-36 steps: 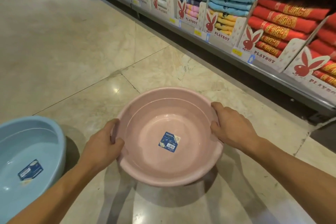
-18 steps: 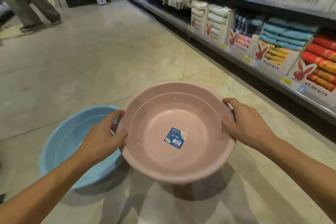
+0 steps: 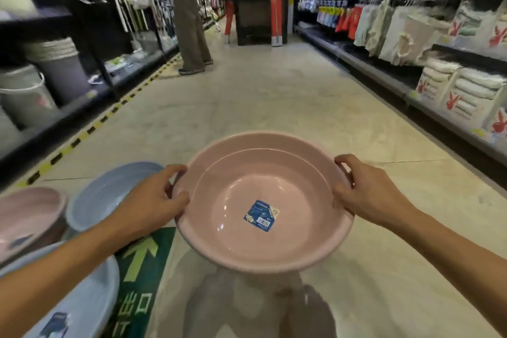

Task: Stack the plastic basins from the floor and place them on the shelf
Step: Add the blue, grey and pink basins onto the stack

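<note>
— Judging by what shows, how much of the job is done?

— Very little, I'd say. The pink basin (image 3: 233,200) is off the floor in the lower centre of the frame, mouth up, with a blue label (image 3: 262,215) stuck to its bottom and nothing nested inside it. Three more sit on the floor at the lower left. A blue basin (image 3: 109,192) lies just beyond the left hand (image 3: 153,195), a second pink basin (image 3: 27,214) sits at the left edge, and another blue basin (image 3: 82,296) fills the bottom left corner. None of them is inside another.

— And the shelf?

— Not reached. Towel shelves (image 3: 452,85) run down the right side and racks with grey buckets (image 3: 24,96) stand at the upper left. Which one is meant for the basins, I cannot tell. So the stacking and the shelving are both left to do.

— How are the hands set?

— Both forearms reach in from the bottom corners. The left hand is clamped on the left rim, thumb lying along the top and fingers curled round the edge. The right hand (image 3: 367,195) grips the opposite rim the same way. The basin hangs between them, roughly level.

— Anything else nearby?

— A green floor arrow (image 3: 140,269) lies under the left forearm, and a person (image 3: 189,22) stands far up the aisle at the upper centre.
</note>
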`<state>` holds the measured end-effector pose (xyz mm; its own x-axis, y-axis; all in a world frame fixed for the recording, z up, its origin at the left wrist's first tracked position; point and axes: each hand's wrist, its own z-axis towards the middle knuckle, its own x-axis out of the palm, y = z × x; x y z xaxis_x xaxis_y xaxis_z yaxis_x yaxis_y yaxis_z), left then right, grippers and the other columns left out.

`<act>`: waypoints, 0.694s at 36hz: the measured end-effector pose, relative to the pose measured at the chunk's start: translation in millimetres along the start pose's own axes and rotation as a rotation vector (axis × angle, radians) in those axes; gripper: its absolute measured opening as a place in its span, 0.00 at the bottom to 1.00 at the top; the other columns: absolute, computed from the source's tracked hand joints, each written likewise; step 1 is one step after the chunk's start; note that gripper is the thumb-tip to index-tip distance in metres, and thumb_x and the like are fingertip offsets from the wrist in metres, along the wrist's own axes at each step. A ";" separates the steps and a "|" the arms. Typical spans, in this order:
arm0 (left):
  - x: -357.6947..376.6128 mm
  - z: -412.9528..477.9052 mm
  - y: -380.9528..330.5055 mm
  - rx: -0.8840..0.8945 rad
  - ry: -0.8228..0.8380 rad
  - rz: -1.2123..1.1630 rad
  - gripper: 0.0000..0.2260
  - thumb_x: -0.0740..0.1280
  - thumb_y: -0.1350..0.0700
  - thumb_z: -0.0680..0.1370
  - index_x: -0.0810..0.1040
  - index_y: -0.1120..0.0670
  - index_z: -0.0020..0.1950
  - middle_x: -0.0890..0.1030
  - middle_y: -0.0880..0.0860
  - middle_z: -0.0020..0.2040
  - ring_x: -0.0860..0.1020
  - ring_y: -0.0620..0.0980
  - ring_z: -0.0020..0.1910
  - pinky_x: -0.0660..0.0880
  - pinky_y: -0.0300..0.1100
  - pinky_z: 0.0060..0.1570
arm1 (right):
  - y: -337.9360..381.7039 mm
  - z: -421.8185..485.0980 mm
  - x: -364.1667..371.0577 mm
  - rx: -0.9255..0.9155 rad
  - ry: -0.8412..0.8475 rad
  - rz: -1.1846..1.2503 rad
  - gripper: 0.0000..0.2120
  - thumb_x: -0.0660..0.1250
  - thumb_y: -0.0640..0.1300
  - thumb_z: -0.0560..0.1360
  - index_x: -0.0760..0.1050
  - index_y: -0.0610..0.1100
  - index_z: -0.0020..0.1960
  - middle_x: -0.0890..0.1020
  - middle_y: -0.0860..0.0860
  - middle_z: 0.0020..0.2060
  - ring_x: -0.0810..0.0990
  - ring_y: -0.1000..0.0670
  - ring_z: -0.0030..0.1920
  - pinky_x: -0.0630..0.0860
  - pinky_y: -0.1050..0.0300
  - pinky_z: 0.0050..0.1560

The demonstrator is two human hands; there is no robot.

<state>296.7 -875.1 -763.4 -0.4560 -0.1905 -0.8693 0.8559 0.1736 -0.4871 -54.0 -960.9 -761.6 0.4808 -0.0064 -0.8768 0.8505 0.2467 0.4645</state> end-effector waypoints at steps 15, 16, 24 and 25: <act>-115.0 -91.3 151.4 -0.163 -0.118 0.026 0.24 0.67 0.47 0.73 0.71 0.44 0.70 0.83 0.47 0.49 0.81 0.45 0.42 0.80 0.50 0.48 | 181.1 0.0 73.5 -0.277 0.089 0.035 0.22 0.65 0.45 0.75 0.71 0.44 0.67 0.82 0.42 0.54 0.74 0.43 0.46 0.71 0.51 0.45; -119.5 -96.4 162.4 -0.171 -0.121 0.020 0.26 0.66 0.45 0.72 0.70 0.43 0.70 0.82 0.47 0.52 0.81 0.44 0.44 0.80 0.50 0.49 | 191.5 0.3 78.4 -0.293 0.094 0.029 0.22 0.65 0.45 0.75 0.71 0.44 0.67 0.82 0.42 0.53 0.73 0.44 0.45 0.71 0.51 0.45; -145.6 -138.9 222.5 -0.274 -0.217 0.025 0.22 0.67 0.52 0.76 0.71 0.44 0.70 0.78 0.44 0.44 0.77 0.42 0.41 0.71 0.38 0.39 | 266.1 1.5 127.0 -0.389 0.163 0.013 0.25 0.66 0.47 0.75 0.68 0.46 0.70 0.82 0.42 0.56 0.78 0.41 0.51 0.75 0.49 0.50; -147.8 -143.5 230.0 -0.294 -0.241 0.023 0.22 0.67 0.54 0.76 0.71 0.45 0.70 0.77 0.43 0.42 0.76 0.41 0.39 0.70 0.38 0.38 | 274.7 0.8 133.9 -0.395 0.172 0.009 0.25 0.67 0.47 0.74 0.68 0.46 0.70 0.82 0.42 0.56 0.78 0.40 0.51 0.76 0.47 0.51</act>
<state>525.9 -668.4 -759.0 -0.3373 -0.3989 -0.8527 0.7426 0.4440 -0.5014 244.2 -894.8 -751.3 0.4170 0.1506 -0.8964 0.6831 0.5986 0.4184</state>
